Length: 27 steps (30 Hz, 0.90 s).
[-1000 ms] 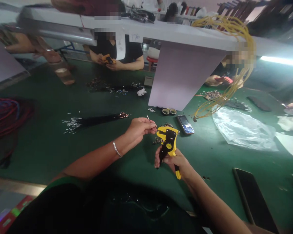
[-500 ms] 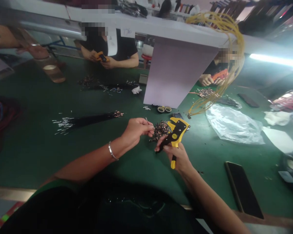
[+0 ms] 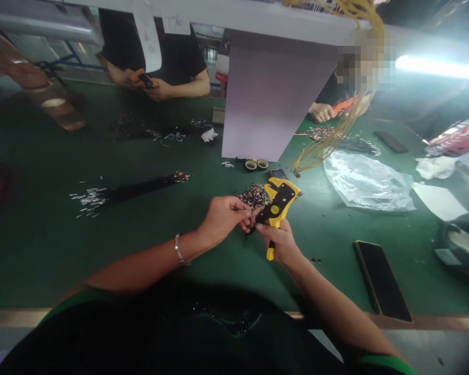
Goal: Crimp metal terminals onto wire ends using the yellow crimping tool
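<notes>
Currently | yellow-black wire stripper (image 3: 280, 200) upright | clasped within right hand (image 3: 280, 237)'s curled fingers

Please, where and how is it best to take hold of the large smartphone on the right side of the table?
Probably by its two long edges, near the middle, coming from above. The smartphone lies flat on the table, its long edges are uncovered, and its slim, flat shape offers no handle.

1. A yellow-and-black wire stripper (image 3: 280, 204) is held above the table (image 3: 219, 271), well in from its near edge, head up, its yellow handle pointed toward that edge.
2. Short dark wire pieces with coppery ends (image 3: 253, 195) are heaped loosely beside the stripper's head.
</notes>
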{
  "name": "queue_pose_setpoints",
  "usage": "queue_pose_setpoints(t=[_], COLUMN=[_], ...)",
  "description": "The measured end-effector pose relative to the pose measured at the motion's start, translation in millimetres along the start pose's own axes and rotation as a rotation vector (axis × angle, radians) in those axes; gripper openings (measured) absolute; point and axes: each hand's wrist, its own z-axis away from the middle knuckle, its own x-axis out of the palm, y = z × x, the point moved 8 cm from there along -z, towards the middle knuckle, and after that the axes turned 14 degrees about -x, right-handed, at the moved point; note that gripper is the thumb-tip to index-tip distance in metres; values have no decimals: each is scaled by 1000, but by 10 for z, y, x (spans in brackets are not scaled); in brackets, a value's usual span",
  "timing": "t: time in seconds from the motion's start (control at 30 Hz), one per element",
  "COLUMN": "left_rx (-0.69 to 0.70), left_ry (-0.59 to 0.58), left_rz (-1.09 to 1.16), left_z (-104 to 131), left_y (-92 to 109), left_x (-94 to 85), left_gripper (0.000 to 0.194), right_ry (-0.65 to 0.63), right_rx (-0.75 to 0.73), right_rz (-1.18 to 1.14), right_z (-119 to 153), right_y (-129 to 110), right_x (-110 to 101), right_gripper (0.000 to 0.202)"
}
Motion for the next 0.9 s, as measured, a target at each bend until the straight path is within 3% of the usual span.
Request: queue_pose_setpoints(t=[0.9], left_rx=[-25], left_ry=[55], left_rz=[-54], left_z=[37], left_y=[1], left_x=[-10], left_gripper=[5], right_ry=[-42], right_rx=[-62], right_rz=[143], right_z=[37], right_y=[-38], right_x=[-6], right_gripper=[14])
